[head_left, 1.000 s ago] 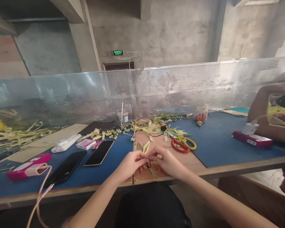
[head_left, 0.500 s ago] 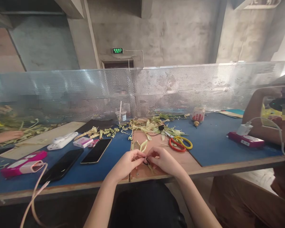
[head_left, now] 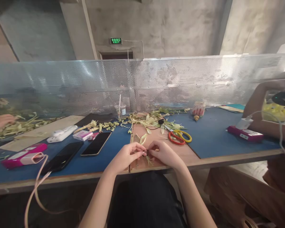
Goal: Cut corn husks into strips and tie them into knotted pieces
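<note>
Close together over the table's front edge, my left hand (head_left: 130,155) and my right hand (head_left: 162,153) pinch a thin black cord (head_left: 146,152) between their fingertips. The cord forms a small loop; whether it is thread or wire is too small to tell. Just below the fingers hang pale, thin plant strands (head_left: 149,161). Behind my left fingers stands a pale green leaf (head_left: 142,138). Farther back lies a small black bundle (head_left: 161,121) with a dark strand trailing from it. Scissors (head_left: 178,138) with one red and one yellow handle lie right of my right hand.
Dried leaves (head_left: 149,118) are heaped at the back. Left are two phones (head_left: 97,144), a white power strip (head_left: 61,134) and a pink box (head_left: 25,155) with a cable. A plastic cup (head_left: 120,110) and a jar (head_left: 198,109) stand behind. A co-worker's arm (head_left: 254,98) is at right.
The view has tilted down slightly, so everything sits higher in the picture. My fingertips have shifted slightly around the black cord, still close together.
</note>
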Available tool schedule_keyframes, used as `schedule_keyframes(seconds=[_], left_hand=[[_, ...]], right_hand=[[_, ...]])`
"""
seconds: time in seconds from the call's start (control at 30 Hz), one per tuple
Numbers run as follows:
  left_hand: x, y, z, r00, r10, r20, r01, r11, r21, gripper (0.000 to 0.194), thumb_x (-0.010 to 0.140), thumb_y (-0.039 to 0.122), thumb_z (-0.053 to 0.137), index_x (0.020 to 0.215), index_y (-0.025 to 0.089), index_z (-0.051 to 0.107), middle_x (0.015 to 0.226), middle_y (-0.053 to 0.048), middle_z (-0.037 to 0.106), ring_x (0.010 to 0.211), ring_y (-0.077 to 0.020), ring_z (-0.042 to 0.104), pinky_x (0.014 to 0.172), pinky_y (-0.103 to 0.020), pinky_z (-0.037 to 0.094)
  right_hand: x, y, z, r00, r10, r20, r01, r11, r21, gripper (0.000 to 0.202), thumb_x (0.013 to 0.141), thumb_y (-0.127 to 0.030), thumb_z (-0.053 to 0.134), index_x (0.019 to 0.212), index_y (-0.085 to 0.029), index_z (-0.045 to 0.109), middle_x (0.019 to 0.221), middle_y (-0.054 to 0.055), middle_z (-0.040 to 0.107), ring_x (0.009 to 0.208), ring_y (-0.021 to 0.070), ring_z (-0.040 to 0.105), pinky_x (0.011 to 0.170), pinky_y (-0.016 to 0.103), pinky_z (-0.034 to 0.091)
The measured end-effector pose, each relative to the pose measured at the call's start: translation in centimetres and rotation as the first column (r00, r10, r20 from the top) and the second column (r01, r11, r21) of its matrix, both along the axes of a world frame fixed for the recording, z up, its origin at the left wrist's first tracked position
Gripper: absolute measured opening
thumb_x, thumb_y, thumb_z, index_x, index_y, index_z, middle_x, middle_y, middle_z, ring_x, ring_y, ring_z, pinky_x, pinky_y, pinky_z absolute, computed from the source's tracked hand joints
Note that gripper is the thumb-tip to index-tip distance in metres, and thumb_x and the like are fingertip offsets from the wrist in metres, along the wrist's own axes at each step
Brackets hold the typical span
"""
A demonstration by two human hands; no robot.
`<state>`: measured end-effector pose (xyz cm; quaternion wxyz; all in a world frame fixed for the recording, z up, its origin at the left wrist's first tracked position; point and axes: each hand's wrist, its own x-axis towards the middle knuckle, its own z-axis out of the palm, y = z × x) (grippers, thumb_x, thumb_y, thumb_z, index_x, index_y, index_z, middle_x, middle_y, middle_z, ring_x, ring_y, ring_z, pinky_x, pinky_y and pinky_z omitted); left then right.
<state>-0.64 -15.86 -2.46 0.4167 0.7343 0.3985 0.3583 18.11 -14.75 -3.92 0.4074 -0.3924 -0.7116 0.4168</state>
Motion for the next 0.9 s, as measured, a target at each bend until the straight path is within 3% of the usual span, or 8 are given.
schedule_keyframes(seconds=[0.13, 0.63, 0.9], left_hand=[[0.07, 0.28, -0.37, 1.0, -0.006, 0.031, 0.007, 0.999, -0.039, 0.023, 0.077, 0.034, 0.055, 0.091, 0.016, 0.057, 0.089, -0.006, 0.064, 0.082, -0.0177, 0.06, 0.069, -0.029, 0.049], [0.1, 0.73, -0.77, 0.998, 0.052, -0.018, -0.053, 0.998, -0.041, 0.031, 0.072, 0.032, 0.062, 0.099, 0.016, 0.056, 0.09, -0.006, 0.064, 0.081, -0.0183, 0.063, 0.071, -0.031, 0.051], [0.01, 0.97, -0.75, 0.995, 0.103, 0.002, -0.102, 0.994, -0.043, 0.034, 0.068, 0.035, 0.066, 0.092, 0.014, 0.054, 0.087, -0.007, 0.065, 0.083, -0.0204, 0.063, 0.075, -0.035, 0.049]], right_hand=[[0.16, -0.25, 0.22, 0.999, 0.001, 0.037, -0.001, 1.0, 0.004, 0.008, 0.074, -0.019, 0.052, 0.077, -0.014, 0.058, 0.069, 0.002, 0.064, 0.056, 0.0106, 0.057, 0.052, 0.022, 0.044], [0.35, -0.4, 0.2, 0.994, 0.087, 0.065, -0.089, 0.995, 0.032, 0.015, 0.078, -0.025, 0.053, 0.087, -0.014, 0.058, 0.078, 0.003, 0.062, 0.059, 0.0093, 0.054, 0.056, 0.023, 0.045], [0.24, -0.67, 0.54, 0.99, 0.069, 0.122, -0.087, 0.985, 0.149, 0.012, 0.08, -0.022, 0.052, 0.085, -0.016, 0.06, 0.082, 0.001, 0.062, 0.069, 0.0107, 0.055, 0.065, 0.024, 0.043]])
